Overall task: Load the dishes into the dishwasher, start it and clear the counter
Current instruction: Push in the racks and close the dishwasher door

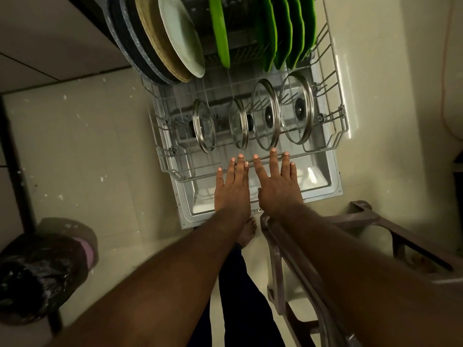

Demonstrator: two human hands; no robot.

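The dishwasher's lower rack (164,156) is pulled out over the open door (323,186). Several glass lids (266,113) stand upright in its front rows. Behind them lean dark, tan and white round plates (180,38) on the left and several green plates (283,28) on the right. My left hand (231,186) and my right hand (276,181) lie side by side with straight fingers over the rack's front rail. Their fingertips reach the rail; neither hand holds anything.
A bin lined with a black bag (37,274) stands on the tiled floor at the lower left. A brown plastic stool or chair frame (295,266) lies at the lower right beside the door. My bare foot (246,231) is at the door's front edge.
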